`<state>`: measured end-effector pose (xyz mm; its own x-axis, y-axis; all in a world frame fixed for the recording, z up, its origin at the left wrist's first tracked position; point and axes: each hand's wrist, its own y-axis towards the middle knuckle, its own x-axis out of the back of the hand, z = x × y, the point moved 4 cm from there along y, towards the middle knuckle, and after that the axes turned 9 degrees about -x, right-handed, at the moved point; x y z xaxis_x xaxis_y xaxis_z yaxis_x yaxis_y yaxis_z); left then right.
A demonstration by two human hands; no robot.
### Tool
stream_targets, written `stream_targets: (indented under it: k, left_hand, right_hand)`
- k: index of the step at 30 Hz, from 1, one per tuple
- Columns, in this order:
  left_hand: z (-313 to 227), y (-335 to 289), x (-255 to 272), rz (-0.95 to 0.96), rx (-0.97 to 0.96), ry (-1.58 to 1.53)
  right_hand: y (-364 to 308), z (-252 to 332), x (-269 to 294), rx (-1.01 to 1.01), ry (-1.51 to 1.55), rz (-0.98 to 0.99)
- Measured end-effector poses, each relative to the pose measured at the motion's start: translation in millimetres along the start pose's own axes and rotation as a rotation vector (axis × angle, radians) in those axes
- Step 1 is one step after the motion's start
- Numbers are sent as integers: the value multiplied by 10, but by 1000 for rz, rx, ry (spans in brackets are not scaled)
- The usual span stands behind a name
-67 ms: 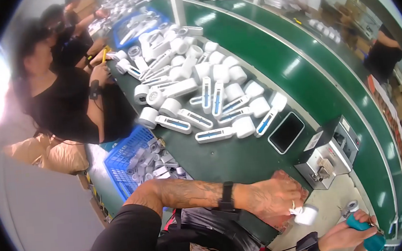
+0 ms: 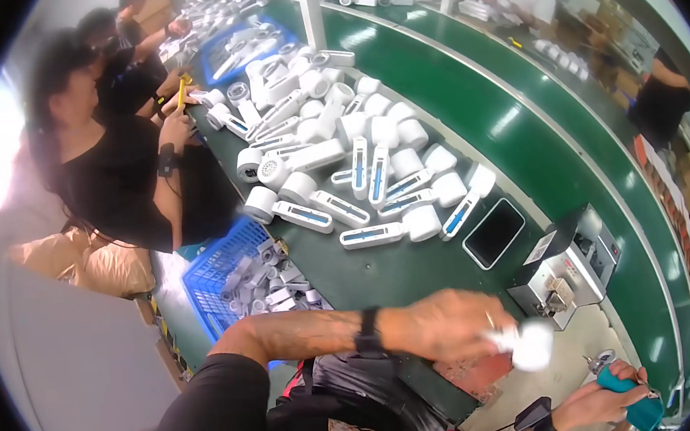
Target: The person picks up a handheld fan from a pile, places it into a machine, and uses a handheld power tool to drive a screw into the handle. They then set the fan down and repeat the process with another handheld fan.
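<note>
My left hand (image 2: 446, 326), blurred by motion, is closed on a white round-headed part (image 2: 531, 345) shaped like a shower head. Its head sticks out to the right of my fingers, while the grip end is mostly hidden by them. Below the hand lies a reddish flat piece (image 2: 481, 378) on the bench. At the lower right my right hand (image 2: 604, 405) wraps round a teal electric screwdriver (image 2: 644, 412), whose tip end points up and left. A small round white-and-grey thing (image 2: 606, 357) is by that tip.
White round-headed parts (image 2: 373, 164) with blue-striped handles are heaped on the green bench. A phone (image 2: 493, 234) and a metal screw-feeder-like machine (image 2: 560, 279) stand to the right. A blue basket (image 2: 204, 289) holds grey-white pieces at left. A person in black (image 2: 120, 178) works beside me.
My left hand has risen slightly off the reddish piece, taking the white part up and to the right. My right hand and the screwdriver have shifted only a little.
</note>
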<state>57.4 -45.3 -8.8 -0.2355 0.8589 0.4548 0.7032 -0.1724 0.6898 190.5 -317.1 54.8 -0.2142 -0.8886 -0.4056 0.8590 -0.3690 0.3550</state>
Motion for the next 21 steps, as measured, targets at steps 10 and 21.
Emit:
stream_targets:
  k: [10,21]
  left_hand:
    - [683,-1177,3147,-1172,591,77]
    - [1601,-1652,4483,-709,953,1305]
  right_hand:
    - [-96,-371,232,-43,-287,-2]
    - [-295,-170,-89,117,-417,93]
